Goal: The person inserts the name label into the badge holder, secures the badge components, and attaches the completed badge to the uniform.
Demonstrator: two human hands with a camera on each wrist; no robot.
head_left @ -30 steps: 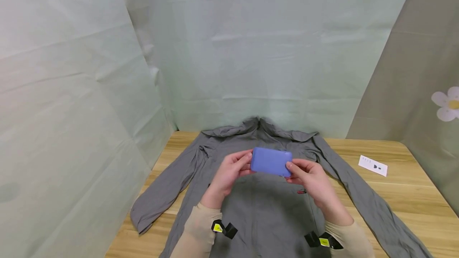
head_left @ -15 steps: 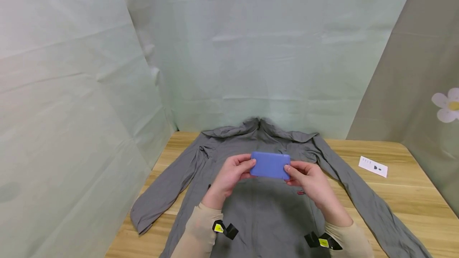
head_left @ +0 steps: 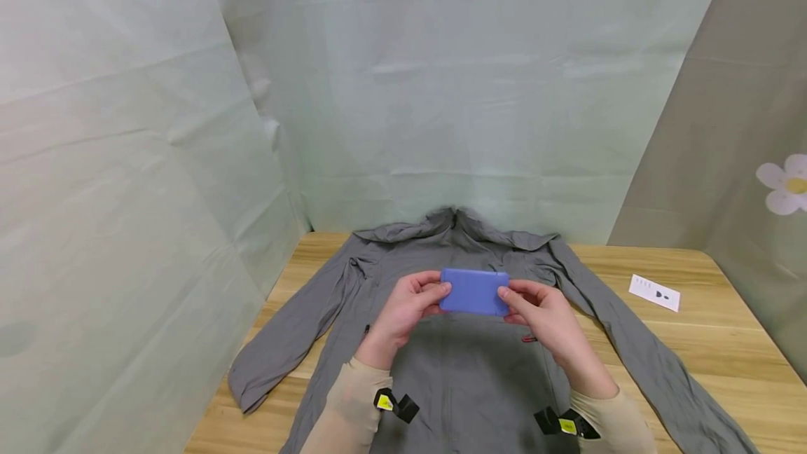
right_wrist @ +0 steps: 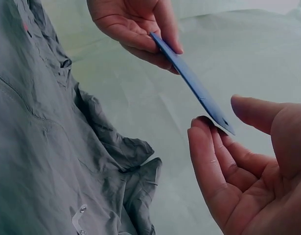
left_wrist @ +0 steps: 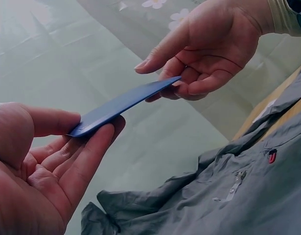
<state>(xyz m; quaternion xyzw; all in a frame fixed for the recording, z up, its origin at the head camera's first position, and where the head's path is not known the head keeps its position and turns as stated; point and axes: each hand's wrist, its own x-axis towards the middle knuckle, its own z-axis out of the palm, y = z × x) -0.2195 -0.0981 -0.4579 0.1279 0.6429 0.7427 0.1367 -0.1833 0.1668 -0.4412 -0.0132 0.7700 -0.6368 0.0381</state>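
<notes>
A thin, flat blue rectangular case (head_left: 474,291) is held level above a grey jacket (head_left: 444,370). My left hand (head_left: 405,310) pinches its left end, thumb on top and fingers underneath, as the left wrist view shows. At the other end is my right hand (head_left: 547,317). In the right wrist view its fingers (right_wrist: 204,147) touch the case from below, while the thumb (right_wrist: 258,111) stands clear of the surface. A small dark hole shows near that end of the case (right_wrist: 189,78).
The jacket lies spread on a wooden table (head_left: 712,342), sleeves out to both sides, collar at the back edge. A white printed card (head_left: 655,293) rests at the right. Pale cloth walls (head_left: 466,104) stand behind and left.
Both hands have lowered the blue case slightly, and its tilt has levelled out. In the last half second it has barely moved. The jacket and white card stay put.
</notes>
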